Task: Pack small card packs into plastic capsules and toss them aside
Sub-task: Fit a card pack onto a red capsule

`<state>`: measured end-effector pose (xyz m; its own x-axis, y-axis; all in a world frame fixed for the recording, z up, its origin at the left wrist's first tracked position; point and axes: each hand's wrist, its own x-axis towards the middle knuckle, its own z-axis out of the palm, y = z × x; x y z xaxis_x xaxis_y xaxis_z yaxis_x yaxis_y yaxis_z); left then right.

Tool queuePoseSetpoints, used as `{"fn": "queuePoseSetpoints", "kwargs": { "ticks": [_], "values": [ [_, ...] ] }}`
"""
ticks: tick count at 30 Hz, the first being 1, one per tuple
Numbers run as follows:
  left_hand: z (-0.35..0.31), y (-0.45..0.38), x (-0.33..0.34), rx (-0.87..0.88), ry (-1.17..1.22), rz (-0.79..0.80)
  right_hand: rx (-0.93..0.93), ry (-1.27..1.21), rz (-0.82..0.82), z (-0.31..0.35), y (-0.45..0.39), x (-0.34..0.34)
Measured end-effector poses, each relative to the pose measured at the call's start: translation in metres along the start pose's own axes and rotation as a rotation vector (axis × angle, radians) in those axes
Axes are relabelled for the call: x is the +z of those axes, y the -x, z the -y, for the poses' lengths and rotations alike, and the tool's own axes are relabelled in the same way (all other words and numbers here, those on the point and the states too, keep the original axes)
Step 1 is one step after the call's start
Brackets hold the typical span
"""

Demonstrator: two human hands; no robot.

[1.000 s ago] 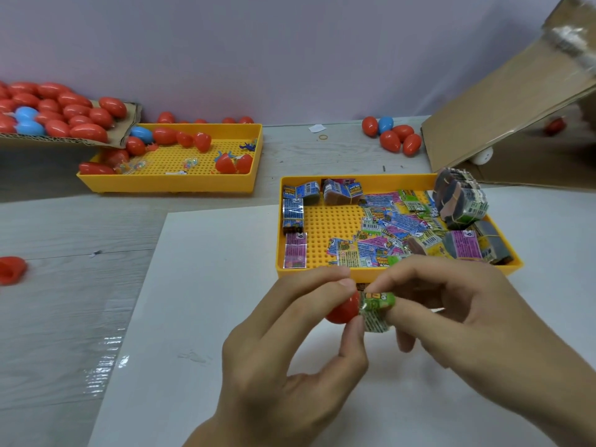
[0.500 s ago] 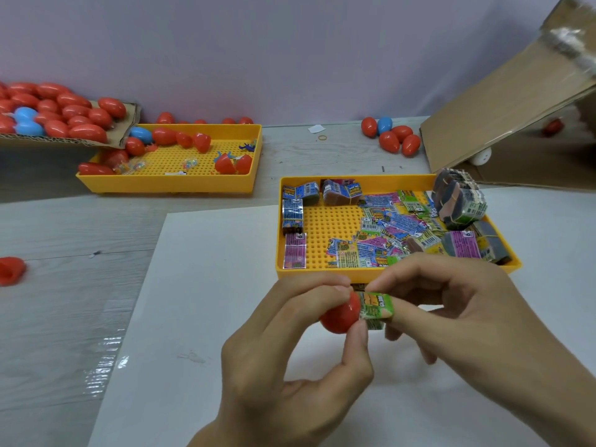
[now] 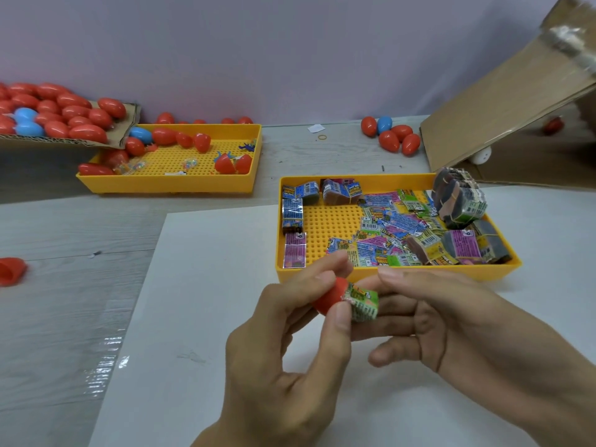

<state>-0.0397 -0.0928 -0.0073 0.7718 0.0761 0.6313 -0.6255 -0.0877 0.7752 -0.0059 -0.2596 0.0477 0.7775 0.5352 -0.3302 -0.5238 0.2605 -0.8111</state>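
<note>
Green card pack [image 3: 363,303] now tilted into red capsule half [image 3: 329,296], left hand [image 3: 290,359] pinching capsule, right hand [image 3: 451,324] pinching pack, print unreadable

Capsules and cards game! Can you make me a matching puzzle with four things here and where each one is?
Things:
1. red capsule half
2. green card pack
3. rubber band
4. purple card pack

Places:
A. flat in the near yellow tray
B. left hand holds it
C. alone on the table near the wall
D. sticking out of the capsule, by the right hand

Pairs: 1-B, 2-D, 3-C, 4-A
</note>
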Motion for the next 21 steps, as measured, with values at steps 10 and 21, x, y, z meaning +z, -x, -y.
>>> {"fn": "queuePoseSetpoints", "kwargs": {
  "ticks": [10,21],
  "values": [
    [0.007,0.001,-0.002,-0.093,0.003,0.173,0.095,-0.056,-0.141,-0.009,-0.003,-0.004],
    [0.009,-0.002,-0.001,-0.224,0.149,0.175,0.068,-0.018,-0.16,-0.011,-0.004,-0.002]
  ]
}}
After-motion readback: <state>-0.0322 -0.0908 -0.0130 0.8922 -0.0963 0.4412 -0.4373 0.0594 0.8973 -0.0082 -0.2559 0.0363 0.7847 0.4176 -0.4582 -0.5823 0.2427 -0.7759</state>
